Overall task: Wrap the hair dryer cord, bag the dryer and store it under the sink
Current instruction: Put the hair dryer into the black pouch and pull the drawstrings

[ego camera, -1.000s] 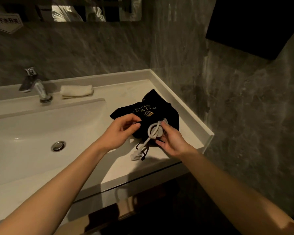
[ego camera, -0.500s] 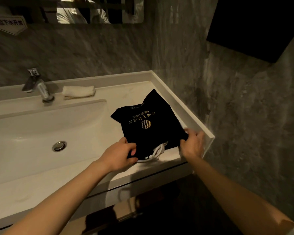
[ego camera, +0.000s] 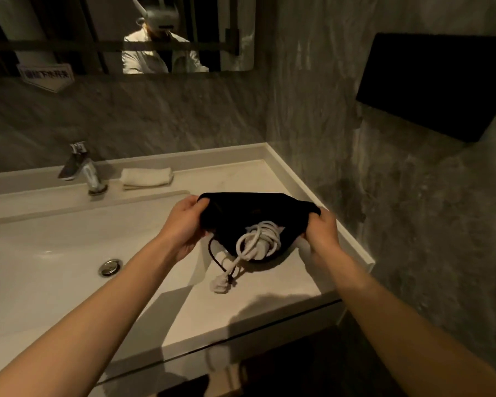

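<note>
A black drawstring bag (ego camera: pixel 249 216) is held just above the right side of the white counter (ego camera: pixel 272 293). My left hand (ego camera: pixel 184 222) grips the bag's left rim and my right hand (ego camera: pixel 322 230) grips its right rim, stretching the mouth wide toward me. Inside the mouth lies the white hair dryer (ego camera: pixel 259 249) with its white cord (ego camera: pixel 255 239) coiled round the handle. The white plug (ego camera: pixel 219 285) and a thin black drawstring (ego camera: pixel 215 257) hang out onto the counter.
The white sink basin (ego camera: pixel 55 253) with a metal drain (ego camera: pixel 109 266) fills the left. A chrome tap (ego camera: pixel 82 170) and a folded white towel (ego camera: pixel 146 176) sit at the back. Grey stone walls close in behind and right; a dark opening (ego camera: pixel 298 368) lies below the counter.
The bag lay flat on the counter with my hands at its near edge. Now both hands have lifted it and pulled its mouth open, exposing the coiled cord and dryer inside.
</note>
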